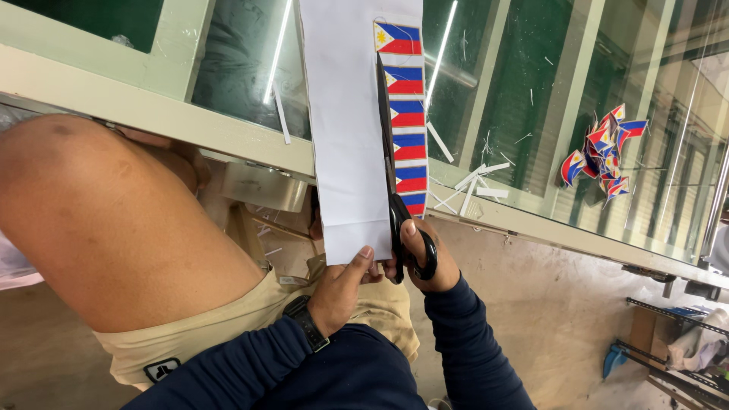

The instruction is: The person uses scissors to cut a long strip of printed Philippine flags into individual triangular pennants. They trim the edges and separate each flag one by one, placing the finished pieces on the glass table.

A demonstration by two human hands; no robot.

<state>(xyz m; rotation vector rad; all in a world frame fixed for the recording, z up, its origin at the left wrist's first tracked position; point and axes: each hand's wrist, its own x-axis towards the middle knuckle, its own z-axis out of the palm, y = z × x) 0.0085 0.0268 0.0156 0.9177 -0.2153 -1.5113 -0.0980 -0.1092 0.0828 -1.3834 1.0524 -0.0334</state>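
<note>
Paper sheet (pixel 345 129) w/ a column of small printed flags (pixel 404 114) down its right edge hangs in front of me, over the glass-topped counter (pixel 524 99); its bottom edge is at my hands, just above my lap. My left hand (pixel 342 288) pinches that bottom edge, thumb on top, other fingers under the sheet. My right hand (pixel 425 266) is closed through the black handles of the scissors (pixel 391 167), thumb in one loop, fingers curled round the other. The long blades run up along the line between the white part and the flag column; can't tell how far apart they stand. On the glass to the right: white paper offcuts (pixel 474 182) near the counter's front edge, plus thin slivers farther back. Well apart, far right, a small pile of cut-out flags (pixel 604 156). My bare knee (pixel 99 212) sits left, tan shorts (pixel 250 319) below, black watch (pixel 307 323) on my left wrist.
</note>
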